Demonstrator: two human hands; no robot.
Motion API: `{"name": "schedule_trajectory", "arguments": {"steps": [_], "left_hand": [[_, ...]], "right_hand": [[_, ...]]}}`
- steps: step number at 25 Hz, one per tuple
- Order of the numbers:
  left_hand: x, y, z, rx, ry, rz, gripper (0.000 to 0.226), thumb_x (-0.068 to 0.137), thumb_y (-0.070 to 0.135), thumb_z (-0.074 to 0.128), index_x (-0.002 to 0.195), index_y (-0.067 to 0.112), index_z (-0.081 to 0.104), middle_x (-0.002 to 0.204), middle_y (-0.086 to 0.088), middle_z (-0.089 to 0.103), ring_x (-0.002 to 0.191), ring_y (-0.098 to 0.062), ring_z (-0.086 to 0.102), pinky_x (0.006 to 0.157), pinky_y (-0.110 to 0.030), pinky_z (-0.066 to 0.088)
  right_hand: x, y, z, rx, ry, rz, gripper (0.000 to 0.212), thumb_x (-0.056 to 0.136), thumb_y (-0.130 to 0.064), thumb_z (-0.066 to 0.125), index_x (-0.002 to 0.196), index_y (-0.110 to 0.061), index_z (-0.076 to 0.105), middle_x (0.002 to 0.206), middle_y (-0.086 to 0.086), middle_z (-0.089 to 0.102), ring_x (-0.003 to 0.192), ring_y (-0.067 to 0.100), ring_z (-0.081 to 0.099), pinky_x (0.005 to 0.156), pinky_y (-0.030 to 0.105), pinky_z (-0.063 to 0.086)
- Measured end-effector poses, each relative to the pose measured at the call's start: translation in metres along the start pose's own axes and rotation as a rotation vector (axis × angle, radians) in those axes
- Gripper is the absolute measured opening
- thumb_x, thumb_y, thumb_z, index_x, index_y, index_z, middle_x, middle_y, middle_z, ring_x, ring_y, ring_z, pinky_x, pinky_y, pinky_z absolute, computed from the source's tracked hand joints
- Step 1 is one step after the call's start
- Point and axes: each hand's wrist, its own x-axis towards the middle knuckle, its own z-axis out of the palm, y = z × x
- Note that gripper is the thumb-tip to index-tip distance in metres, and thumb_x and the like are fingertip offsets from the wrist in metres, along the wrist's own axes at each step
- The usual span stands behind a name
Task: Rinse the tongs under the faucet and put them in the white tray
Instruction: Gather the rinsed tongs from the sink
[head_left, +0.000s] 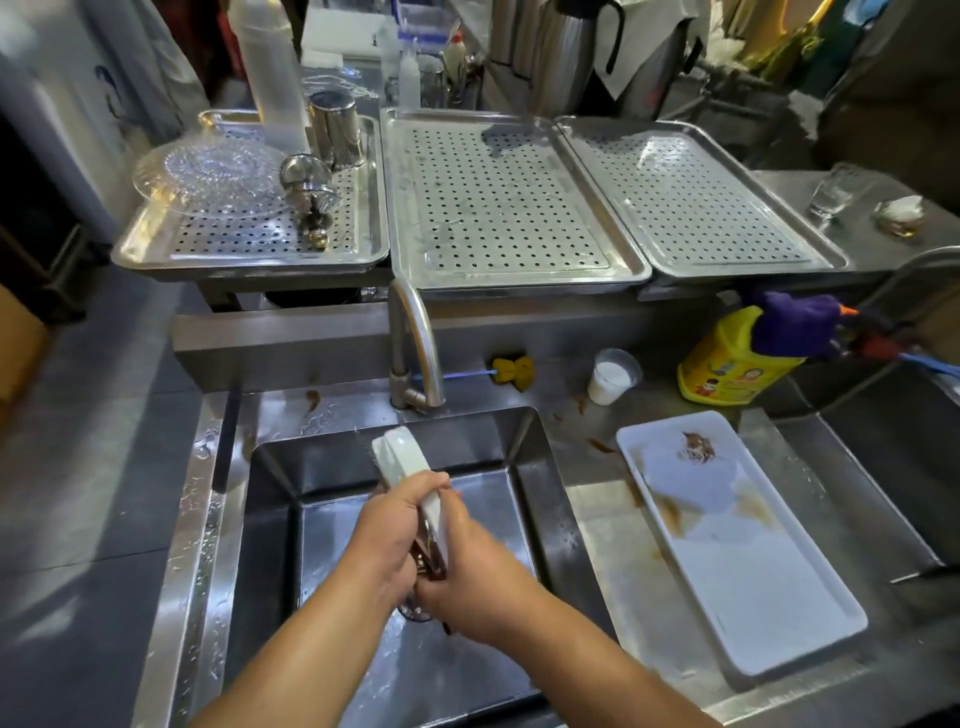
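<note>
Both my hands hold the tongs (402, 454) over the steel sink (524, 452), just in front of the curved faucet (415, 338). The tongs have a white handle that points up and away from me; their metal tips, stained brown, are down between my palms. My left hand (395, 530) wraps the tongs from the left. From the right, my right hand (478, 577) closes around the lower part. I cannot tell whether water runs from the faucet. The white tray (753, 582) lies on the counter right of the sink, smeared with brown sauce.
Three perforated steel drain trays (509, 202) stand behind the sink; the left one holds a glass plate and steel cups. A yellow detergent bottle (727, 369), a small white cup (613, 374) and a yellow sponge (514, 371) sit on the back ledge.
</note>
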Motion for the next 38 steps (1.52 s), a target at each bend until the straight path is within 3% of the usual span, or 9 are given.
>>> {"name": "schedule_trajectory", "arguments": {"steps": [5,9,11,14,21,25,29,33,38], "left_hand": [[-0.007,-0.005,0.031,-0.024,0.058,0.012,0.015,0.084,0.024,0.075,0.074,0.015,0.067,0.062,-0.003,0.072,0.050,-0.019,0.070,0.052,-0.029,0.055],[-0.024,-0.015,0.038,-0.134,0.011,-0.014,0.018,0.086,0.023,0.076,0.074,0.011,0.079,0.071,-0.008,0.077,0.059,-0.021,0.076,0.056,-0.033,0.062],[-0.032,-0.028,0.042,-0.084,0.066,-0.110,0.021,0.091,0.022,0.069,0.077,0.007,0.073,0.065,-0.012,0.074,0.049,-0.024,0.072,0.043,-0.031,0.059],[-0.036,-0.044,0.046,0.048,0.157,-0.171,0.031,0.092,0.024,0.064,0.063,0.014,0.065,0.050,-0.007,0.067,0.034,-0.021,0.063,0.034,-0.026,0.051],[-0.039,-0.043,0.041,0.106,0.250,-0.009,0.017,0.091,0.019,0.068,0.075,0.016,0.062,0.057,-0.001,0.069,0.052,-0.018,0.062,0.057,-0.032,0.048],[-0.048,-0.026,0.044,0.089,0.159,-0.052,0.022,0.088,0.019,0.071,0.068,0.015,0.063,0.054,-0.004,0.066,0.045,-0.019,0.062,0.056,-0.032,0.048],[-0.051,-0.005,0.014,0.138,-0.034,-0.162,0.015,0.086,0.027,0.076,0.076,0.016,0.076,0.076,-0.008,0.074,0.064,-0.023,0.069,0.068,-0.035,0.052],[-0.047,-0.012,-0.007,0.273,0.059,-0.299,0.023,0.087,0.033,0.076,0.072,0.018,0.068,0.062,-0.004,0.071,0.048,-0.018,0.066,0.055,-0.026,0.050],[-0.038,-0.005,-0.014,0.142,0.054,-0.146,0.017,0.088,0.021,0.072,0.072,0.018,0.066,0.059,-0.004,0.071,0.044,-0.018,0.067,0.052,-0.027,0.049]], "right_hand": [[-0.002,0.011,-0.035,-0.001,0.002,0.025,0.071,0.082,-0.036,0.069,0.142,-0.038,0.032,0.112,-0.006,0.071,0.092,0.020,0.070,0.072,0.037,0.058],[0.001,0.032,-0.063,0.003,-0.054,-0.032,0.051,0.079,-0.047,0.068,0.127,-0.039,0.052,0.102,-0.008,0.073,0.067,0.009,0.062,0.050,0.024,0.044],[0.000,0.045,-0.058,-0.114,-0.120,-0.025,0.043,0.086,-0.039,0.068,0.126,-0.029,0.057,0.111,0.002,0.074,0.088,0.023,0.071,0.064,0.029,0.050],[-0.003,0.061,-0.034,-0.237,-0.140,-0.014,0.037,0.089,-0.029,0.067,0.122,-0.018,0.056,0.116,0.013,0.072,0.106,0.039,0.069,0.080,0.041,0.052],[-0.006,0.062,-0.043,-0.182,-0.154,-0.115,0.053,0.087,-0.037,0.065,0.137,-0.028,0.048,0.112,0.007,0.072,0.093,0.032,0.068,0.066,0.034,0.042],[-0.002,0.031,-0.050,-0.024,-0.201,-0.014,0.044,0.082,-0.041,0.064,0.124,-0.027,0.057,0.105,0.002,0.073,0.091,0.028,0.072,0.074,0.038,0.057],[0.003,0.021,-0.049,-0.030,-0.246,0.020,0.044,0.090,-0.041,0.060,0.131,-0.027,0.050,0.106,0.004,0.068,0.074,0.020,0.064,0.061,0.033,0.048],[-0.004,0.014,-0.013,-0.322,-0.209,0.089,0.051,0.095,-0.028,0.057,0.142,-0.018,0.042,0.124,0.013,0.069,0.108,0.037,0.067,0.077,0.039,0.047],[-0.005,-0.002,0.011,-0.308,-0.041,0.050,0.060,0.093,-0.032,0.059,0.148,-0.025,0.036,0.122,0.009,0.068,0.109,0.035,0.066,0.080,0.042,0.051]]}}
